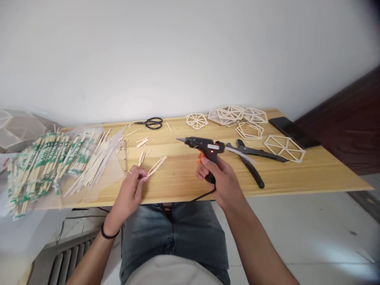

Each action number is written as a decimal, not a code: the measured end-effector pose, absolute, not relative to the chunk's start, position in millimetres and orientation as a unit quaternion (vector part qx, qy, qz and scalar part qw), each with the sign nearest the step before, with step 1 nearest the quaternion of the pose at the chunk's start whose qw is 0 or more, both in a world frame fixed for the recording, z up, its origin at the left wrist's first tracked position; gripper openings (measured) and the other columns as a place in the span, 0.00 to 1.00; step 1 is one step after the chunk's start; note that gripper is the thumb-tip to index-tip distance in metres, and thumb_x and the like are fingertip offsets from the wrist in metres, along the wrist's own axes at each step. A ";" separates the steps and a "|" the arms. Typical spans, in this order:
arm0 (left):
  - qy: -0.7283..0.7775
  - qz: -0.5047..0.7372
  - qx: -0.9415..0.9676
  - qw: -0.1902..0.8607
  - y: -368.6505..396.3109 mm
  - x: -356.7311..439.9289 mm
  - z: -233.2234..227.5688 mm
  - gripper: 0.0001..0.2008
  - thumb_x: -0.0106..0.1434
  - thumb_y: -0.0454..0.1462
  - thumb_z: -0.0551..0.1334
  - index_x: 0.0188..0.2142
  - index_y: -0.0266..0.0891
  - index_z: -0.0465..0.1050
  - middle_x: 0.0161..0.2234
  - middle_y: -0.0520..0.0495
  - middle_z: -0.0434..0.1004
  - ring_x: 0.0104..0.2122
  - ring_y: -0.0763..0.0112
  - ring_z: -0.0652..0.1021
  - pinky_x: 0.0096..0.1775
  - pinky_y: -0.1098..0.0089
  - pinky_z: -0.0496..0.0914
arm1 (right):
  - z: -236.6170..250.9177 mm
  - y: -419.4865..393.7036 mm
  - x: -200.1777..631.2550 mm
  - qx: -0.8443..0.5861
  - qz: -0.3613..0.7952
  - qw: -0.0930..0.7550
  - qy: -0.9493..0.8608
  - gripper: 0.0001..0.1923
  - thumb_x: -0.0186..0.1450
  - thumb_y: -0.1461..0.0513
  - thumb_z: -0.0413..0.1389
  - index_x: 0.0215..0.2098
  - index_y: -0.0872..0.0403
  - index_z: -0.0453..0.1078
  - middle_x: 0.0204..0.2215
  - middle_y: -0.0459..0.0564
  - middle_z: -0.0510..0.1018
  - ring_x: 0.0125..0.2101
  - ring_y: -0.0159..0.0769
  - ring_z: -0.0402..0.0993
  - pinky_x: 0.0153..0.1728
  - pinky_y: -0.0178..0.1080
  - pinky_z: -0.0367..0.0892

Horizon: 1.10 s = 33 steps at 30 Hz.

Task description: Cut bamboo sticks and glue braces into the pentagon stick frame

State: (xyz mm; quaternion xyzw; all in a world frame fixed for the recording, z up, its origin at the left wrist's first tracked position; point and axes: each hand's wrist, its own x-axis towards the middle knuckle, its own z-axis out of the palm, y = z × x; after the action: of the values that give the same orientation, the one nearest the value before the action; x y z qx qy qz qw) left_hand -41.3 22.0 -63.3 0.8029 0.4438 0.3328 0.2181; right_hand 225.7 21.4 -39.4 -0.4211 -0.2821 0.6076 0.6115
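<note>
- Head view looks down on a long pale wooden desk set against a white wall, with the person's denim-clad lap below its near edge.
- Right hand is wrapped around the grip of a black hot glue gun; the fingers are clamped on the handle, one near the orange trigger, and the nozzle points left, held just above the desk.
- A small red light shows on the glue gun's body, and its black cord drops from the handle over the near edge of the desk.
- Left hand, well left of the glue gun, has its fingers pinched together on one end of a thin wooden stick piece, which lies flat on the desk and angles up and to the right, toward the glue gun's nozzle.
- A black band sits on the left wrist.
- Just right of the glue gun, nearly touching it, lies a pair of black-handled cutters.
- Behind and right of the glue gun lie several flat stick-built polygon frames, with one more frame beyond the cutters and a dark phone past that.
- Behind and left of the glue gun, near the wall, black scissors rest on the desk.
- Far left of the glue gun is a heap of chopsticks in green-printed wrappers, with bare sticks and short offcuts scattered between the heap and the left hand.
</note>
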 end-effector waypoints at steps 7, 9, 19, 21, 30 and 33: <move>0.521 0.434 0.681 0.278 7.0 -40.5 -66.3 0.06 0.77 0.39 0.57 0.43 0.41 0.70 0.31 0.52 0.73 0.30 0.70 0.76 0.36 0.70 0.70 | -51.7 -11.3 232.7 -0.472 0.535 0.613 -0.338 0.06 0.63 0.60 0.66 0.37 0.51 0.75 0.23 0.39 0.65 0.26 0.32 0.62 0.30 0.38 0.64; 0.527 0.435 0.667 0.296 6.6 -37.7 -67.1 0.07 0.77 0.41 0.57 0.43 0.41 0.70 0.30 0.52 0.74 0.30 0.70 0.76 0.37 0.70 0.70 | -61.1 -18.6 237.5 -0.494 0.534 0.595 -0.342 0.06 0.62 0.60 0.65 0.36 0.52 0.74 0.23 0.40 0.66 0.26 0.33 0.63 0.29 0.39 0.64; 0.504 0.462 0.667 0.296 6.1 -34.7 -84.0 0.03 0.74 0.35 0.62 0.46 0.42 0.74 0.36 0.50 0.74 0.34 0.70 0.78 0.39 0.69 0.71 | -81.8 -41.4 253.0 -0.511 0.559 0.357 -0.546 0.08 0.71 0.56 0.57 0.42 0.52 0.73 0.33 0.49 0.77 0.32 0.39 0.75 0.38 0.43 0.71; 0.493 0.467 0.670 0.299 3.0 -37.0 -85.3 0.04 0.73 0.33 0.63 0.45 0.43 0.74 0.37 0.50 0.75 0.34 0.70 0.78 0.40 0.68 0.72 | -78.6 -39.2 248.5 -0.515 0.557 0.349 -0.550 0.09 0.72 0.56 0.56 0.44 0.52 0.73 0.34 0.49 0.77 0.30 0.37 0.74 0.35 0.42 0.71; 0.472 0.512 0.666 0.267 -1.3 -34.6 -80.0 0.09 0.70 0.28 0.65 0.45 0.43 0.77 0.37 0.49 0.78 0.37 0.69 0.78 0.38 0.69 0.73 | -70.3 -21.9 237.1 -0.559 0.504 0.290 -0.591 0.14 0.70 0.51 0.59 0.34 0.51 0.75 0.30 0.49 0.79 0.32 0.42 0.76 0.33 0.40 0.72; 0.469 0.527 0.667 0.238 0.5 -32.3 -71.0 0.10 0.69 0.27 0.65 0.45 0.42 0.78 0.37 0.49 0.78 0.38 0.69 0.78 0.39 0.68 0.73 | -68.3 -20.2 234.6 -0.587 0.485 0.269 -0.590 0.14 0.70 0.50 0.59 0.37 0.50 0.78 0.34 0.50 0.83 0.36 0.45 0.80 0.37 0.41 0.75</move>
State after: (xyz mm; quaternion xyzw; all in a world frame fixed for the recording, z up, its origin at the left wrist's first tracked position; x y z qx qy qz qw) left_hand -32.3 0.5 -71.0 0.6674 0.4692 0.5270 0.2381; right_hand 234.6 -20.2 -68.3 -0.5867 -0.5899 0.4854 0.2686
